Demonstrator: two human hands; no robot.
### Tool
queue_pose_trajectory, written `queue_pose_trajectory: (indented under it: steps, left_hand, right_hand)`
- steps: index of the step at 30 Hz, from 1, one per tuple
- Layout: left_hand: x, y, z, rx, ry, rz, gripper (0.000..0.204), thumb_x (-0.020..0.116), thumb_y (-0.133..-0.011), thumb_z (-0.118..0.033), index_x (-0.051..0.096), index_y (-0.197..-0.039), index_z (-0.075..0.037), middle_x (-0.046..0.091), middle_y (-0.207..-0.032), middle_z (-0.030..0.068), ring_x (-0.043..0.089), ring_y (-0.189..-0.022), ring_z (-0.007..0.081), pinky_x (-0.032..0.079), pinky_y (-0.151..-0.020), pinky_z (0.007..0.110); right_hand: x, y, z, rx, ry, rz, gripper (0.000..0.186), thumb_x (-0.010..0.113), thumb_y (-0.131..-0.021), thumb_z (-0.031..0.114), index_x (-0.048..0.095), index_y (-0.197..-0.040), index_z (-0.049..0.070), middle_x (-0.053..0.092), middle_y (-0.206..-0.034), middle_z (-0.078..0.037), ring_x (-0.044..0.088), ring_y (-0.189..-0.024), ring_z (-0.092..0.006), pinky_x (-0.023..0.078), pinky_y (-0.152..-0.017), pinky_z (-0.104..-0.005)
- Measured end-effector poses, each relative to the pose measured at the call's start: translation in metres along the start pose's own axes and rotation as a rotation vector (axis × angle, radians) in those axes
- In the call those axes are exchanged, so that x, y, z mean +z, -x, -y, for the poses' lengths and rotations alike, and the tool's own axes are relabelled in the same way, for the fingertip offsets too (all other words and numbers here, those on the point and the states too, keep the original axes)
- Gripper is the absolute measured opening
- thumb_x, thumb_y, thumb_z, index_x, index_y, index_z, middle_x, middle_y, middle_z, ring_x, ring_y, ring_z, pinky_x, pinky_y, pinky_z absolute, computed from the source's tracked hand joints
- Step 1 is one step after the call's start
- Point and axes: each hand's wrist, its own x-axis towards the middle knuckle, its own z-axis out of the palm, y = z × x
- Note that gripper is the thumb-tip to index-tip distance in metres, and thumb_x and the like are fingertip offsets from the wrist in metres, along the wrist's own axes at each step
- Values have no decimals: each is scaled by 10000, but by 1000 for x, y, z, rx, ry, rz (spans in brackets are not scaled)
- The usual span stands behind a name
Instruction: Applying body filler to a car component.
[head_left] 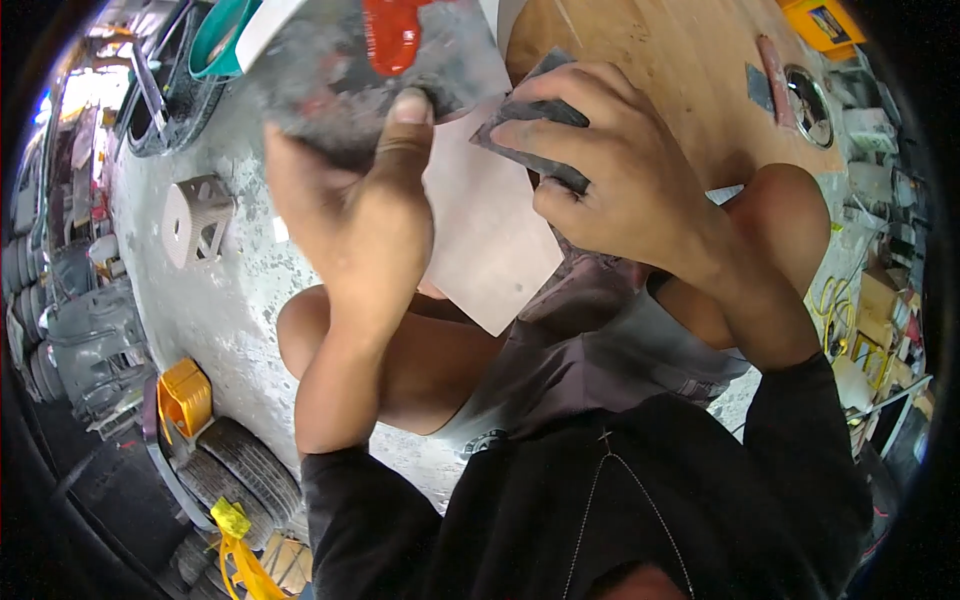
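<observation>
My left hand (pixel 375 215) grips the near edge of a flat, grey-smeared board (pixel 320 75), thumb on top. A glossy red patch (pixel 392 40) lies on that board. The fingers under it are hidden and partly blurred. Just to the right, my right hand (pixel 625 155) is closed round a dark grey folded sheet (pixel 540 155) that looks like sandpaper. Its corner sticks out near the board's right edge. Between and below both hands is a pale pinkish flat panel (pixel 490 230), its pointed corner towards my lap.
A wooden board (pixel 690 60) lies ahead, bearing a reddish bar (pixel 773 80), a small dark square (pixel 758 87) and a round shiny rim (pixel 808 107). Left on the floor are a light stool (pixel 190 220), a teal container (pixel 215 40), a yellow container (pixel 186 397) and tyres (pixel 245 465).
</observation>
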Motion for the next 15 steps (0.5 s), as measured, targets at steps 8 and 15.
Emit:
queue_pose_trajectory:
  steps: [8,15]
  left_hand:
    - [-1,-15,6,-552,513,115,357,536,-905,81,502,-1251,2,625,-1176,132,646,-1036,252,534,-949,400]
    - [-9,-10,6,-558,583,184,475,552,-879,76,449,-1338,13,588,-1282,165,605,-1161,309,498,-1020,475]
  right_hand:
    - [-19,-9,-7,-243,-328,-207,483,597,-663,16,640,-1144,-13,540,-1229,-258,578,-1079,-327,476,-955,-426]
    - [14,-13,-36,-87,-215,-318,452,610,-677,-9,695,-1115,62,589,-1229,-139,612,-1086,-297,511,-906,-366]
